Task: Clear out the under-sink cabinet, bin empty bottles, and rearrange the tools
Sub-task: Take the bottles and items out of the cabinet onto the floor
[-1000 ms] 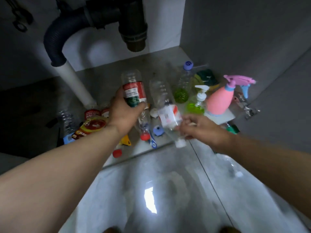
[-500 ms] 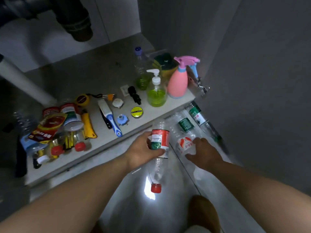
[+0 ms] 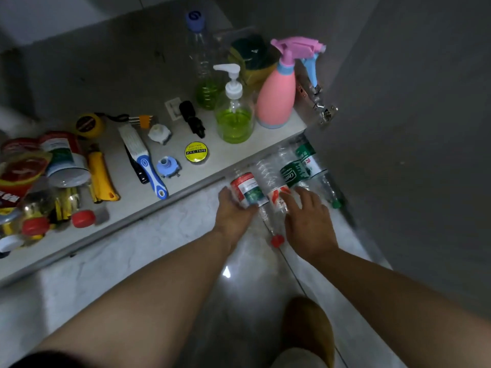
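An empty clear bottle with a red and green label [image 3: 245, 189] lies on the floor tiles just in front of the cabinet edge, its red cap [image 3: 277, 240] pointing toward me. My left hand [image 3: 232, 212] grips it by the label. My right hand [image 3: 309, 220] hovers with fingers spread, its fingertips touching a clear bottle with a white and red label [image 3: 277, 196] lying beside it. Two green-labelled empty bottles [image 3: 293, 173] [image 3: 309, 158] lie further right in the same row.
On the cabinet floor [image 3: 239, 155] stand a green pump bottle [image 3: 233, 118], a pink spray bottle [image 3: 277, 99] and a blue-capped bottle [image 3: 203, 65]. Tools lie there: brush [image 3: 144, 160], PVC tape [image 3: 196, 152], yellow knife [image 3: 101, 179], tape measure [image 3: 89, 124]. More bottles are piled at left [image 3: 61, 160]. The open door's hinge [image 3: 326, 112] is at right.
Both hands carried their bottles out of the cabinet and down to the floor. The right hand has let go of its white and red bottle; the left bottle now lies beside it.
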Available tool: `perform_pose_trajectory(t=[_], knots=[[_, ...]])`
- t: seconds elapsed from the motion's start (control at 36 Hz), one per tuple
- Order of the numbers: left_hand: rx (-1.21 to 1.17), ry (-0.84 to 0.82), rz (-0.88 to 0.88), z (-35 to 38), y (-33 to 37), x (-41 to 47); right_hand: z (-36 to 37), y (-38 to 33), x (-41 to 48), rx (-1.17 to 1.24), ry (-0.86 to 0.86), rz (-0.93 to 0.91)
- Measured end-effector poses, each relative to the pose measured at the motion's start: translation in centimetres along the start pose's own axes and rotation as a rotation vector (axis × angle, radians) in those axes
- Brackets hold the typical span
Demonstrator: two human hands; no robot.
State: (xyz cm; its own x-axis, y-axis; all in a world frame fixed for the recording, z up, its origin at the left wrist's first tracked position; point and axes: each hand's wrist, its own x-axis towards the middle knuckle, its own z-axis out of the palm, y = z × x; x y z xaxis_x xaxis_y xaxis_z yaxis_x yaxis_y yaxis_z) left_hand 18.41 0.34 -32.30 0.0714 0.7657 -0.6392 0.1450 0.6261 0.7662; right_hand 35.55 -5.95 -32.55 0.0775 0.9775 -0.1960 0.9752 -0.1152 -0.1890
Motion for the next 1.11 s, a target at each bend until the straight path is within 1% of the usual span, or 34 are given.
perform_pose_trajectory(t=[0.08, 0.17, 0.25, 0.33, 0.47, 0.58, 0.86, 1.0, 1.06, 1.11], knots=[[0.039, -0.063, 0.075, 0.3, -0.1, -0.1, 0.5, 0.7, -0.6, -0.048, -0.092, -0.045], [0.101, -0.110, 0.067, 0.6, -0.1, -0.3, 0.7, 1.2, -0.7, -0.039, -0.165, 0.024], [0.068, -0.178, 0.009, 1.1, 0.2, -0.5, 0.5, 1.2, -0.5, -0.014, -0.169, 0.096], [0.051, -0.188, -0.032, 1.7, 0.5, -0.4, 0.2, 1.2, -0.2, 0.008, -0.178, 0.119], [0.053, -0.204, -0.051, 2.1, 0.6, -0.4, 0.4, 1.5, 0.1, -0.030, -0.186, 0.046], [0.050, -0.215, -0.060, 1.9, 0.6, -0.3, 0.7, 1.9, 0.2, -0.014, -0.193, 0.034], [0.137, -0.213, -0.001, 1.0, 1.3, -0.3, -0.3, 1.8, -0.3, 0.036, -0.208, -0.015], [0.302, -0.251, 0.043, -1.1, 3.1, -1.3, -3.0, 0.3, 0.4, 0.107, -0.210, -0.102], [0.417, -0.290, 0.065, -2.7, 4.9, -2.0, -4.7, -1.1, 1.0, 0.109, -0.214, -0.159], [0.572, -0.346, 0.135, -4.9, 6.9, -2.9, -6.6, -3.1, 1.6, 0.115, -0.219, -0.219]])
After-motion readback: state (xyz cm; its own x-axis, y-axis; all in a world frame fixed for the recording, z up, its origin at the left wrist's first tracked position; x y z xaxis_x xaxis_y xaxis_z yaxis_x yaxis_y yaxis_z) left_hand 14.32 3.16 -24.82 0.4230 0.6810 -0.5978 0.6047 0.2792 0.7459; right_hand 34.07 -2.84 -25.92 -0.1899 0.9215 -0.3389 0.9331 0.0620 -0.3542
